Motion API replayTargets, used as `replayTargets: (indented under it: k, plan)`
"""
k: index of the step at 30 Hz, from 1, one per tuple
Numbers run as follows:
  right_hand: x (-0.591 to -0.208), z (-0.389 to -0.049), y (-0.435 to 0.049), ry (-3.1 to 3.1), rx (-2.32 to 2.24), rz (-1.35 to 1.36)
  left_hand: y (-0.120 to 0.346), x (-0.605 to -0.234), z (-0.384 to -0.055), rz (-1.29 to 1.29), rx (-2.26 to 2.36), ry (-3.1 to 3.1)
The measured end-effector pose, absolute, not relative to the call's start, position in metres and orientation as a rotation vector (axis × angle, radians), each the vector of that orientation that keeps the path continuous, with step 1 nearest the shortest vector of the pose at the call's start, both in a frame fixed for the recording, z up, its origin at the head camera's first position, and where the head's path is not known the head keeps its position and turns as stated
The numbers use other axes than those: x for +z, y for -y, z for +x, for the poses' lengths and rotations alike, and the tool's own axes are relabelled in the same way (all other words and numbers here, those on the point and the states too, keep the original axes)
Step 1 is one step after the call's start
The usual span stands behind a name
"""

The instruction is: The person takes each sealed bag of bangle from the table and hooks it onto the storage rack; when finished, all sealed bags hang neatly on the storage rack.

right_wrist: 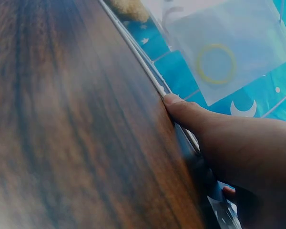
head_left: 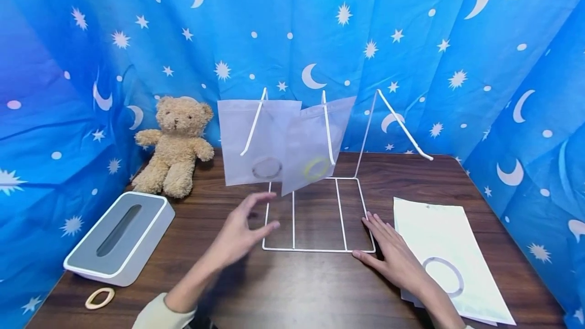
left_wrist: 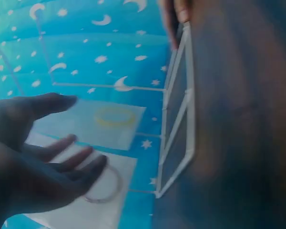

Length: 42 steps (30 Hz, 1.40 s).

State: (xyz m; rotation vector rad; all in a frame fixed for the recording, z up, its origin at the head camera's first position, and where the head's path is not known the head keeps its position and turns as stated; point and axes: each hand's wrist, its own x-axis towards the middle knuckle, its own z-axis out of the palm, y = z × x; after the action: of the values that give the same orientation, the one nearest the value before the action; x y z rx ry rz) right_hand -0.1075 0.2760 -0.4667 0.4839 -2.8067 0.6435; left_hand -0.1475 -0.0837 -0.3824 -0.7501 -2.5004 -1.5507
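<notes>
A white wire display rack point(head_left: 318, 251) stands on the table, with three prongs slanting toward me. On the left prong hangs a frosted plastic bag point(head_left: 237, 136) showing a grey ring shape point(head_left: 253, 169). Another frosted bag point(head_left: 301, 141), with a yellow ring shape point(right_wrist: 199, 64), hangs tilted on the middle prong. Whether the rings are inside or printed, I cannot tell. The right prong point(head_left: 404, 128) carries nothing. My left hand point(head_left: 237, 230) hovers before the bags, thumb and fingers apart, holding nothing. My right hand point(head_left: 395, 255) rests on the rack's front right corner, fingers extended, thumb touching the front wire.
Similar whitish bags point(head_left: 439, 232) lie stacked at the right, a grey ring shape on the top one. At the left are a teddy bear point(head_left: 175, 138), a grey-and-white tissue box point(head_left: 151, 240) and a small pale oval ring point(head_left: 109, 296). A blue starry curtain point(head_left: 274, 9) encloses the table.
</notes>
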Motion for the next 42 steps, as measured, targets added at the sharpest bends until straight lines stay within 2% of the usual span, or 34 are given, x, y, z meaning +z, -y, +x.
replayTargets:
  k: [7, 18, 34, 38, 42]
  plan:
    - [-0.466, -0.108, -0.277, 2.798, 0.647, 0.482, 0.086, -0.427, -0.133, -0.749, -1.279, 2.706]
    - [-0.469, -0.108, -0.276, 2.807, 0.647, 0.479, 0.1, -0.47, -0.16, -0.806, -0.992, 2.73]
    - [-0.463, -0.109, -0.275, 2.829, 0.629, 0.44, 0.1, -0.476, -0.163, -0.808, -0.953, 2.713]
    - [-0.449, -0.108, -0.282, 2.738, 0.668, 0.356, 0.1, -0.477, -0.162, -0.801, -0.95, 2.713]
    - [-0.434, -0.104, -0.312, 2.644, 0.677, 0.121, 0.1, -0.476, -0.161, -0.793, -0.951, 2.721]
